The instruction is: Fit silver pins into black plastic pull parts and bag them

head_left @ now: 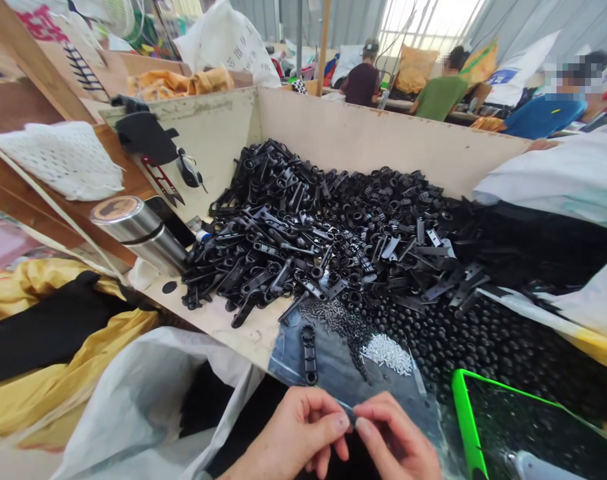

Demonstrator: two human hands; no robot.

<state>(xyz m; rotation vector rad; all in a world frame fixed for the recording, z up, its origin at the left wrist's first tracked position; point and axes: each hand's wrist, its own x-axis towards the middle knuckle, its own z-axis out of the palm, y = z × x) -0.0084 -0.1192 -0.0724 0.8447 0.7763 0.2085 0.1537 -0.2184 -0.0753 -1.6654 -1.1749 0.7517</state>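
At the front edge of the work surface, my left hand [303, 430] and my right hand [396, 433] meet fingertip to fingertip. Both are closed in a pinch around a small, thin, dark bluish piece [348, 407]. Fingers cover most of it, so its kind does not show. Just beyond them, a black plastic part [309, 353] with a ring at its top end lies on a dark sheet [328, 350]. To its right is a heap of small silvery pins [387, 353], with tiny dark pieces [333, 317] scattered behind.
Black plastic handles [263, 247] and rings [368, 200] are piled inside the wooden bin [408, 137]. Black balls [433, 340] spread at right, beside a green-rimmed tray [466, 413]. A steel flask [140, 233] stands left. An open white sack [133, 387] hangs front left. People sit behind.
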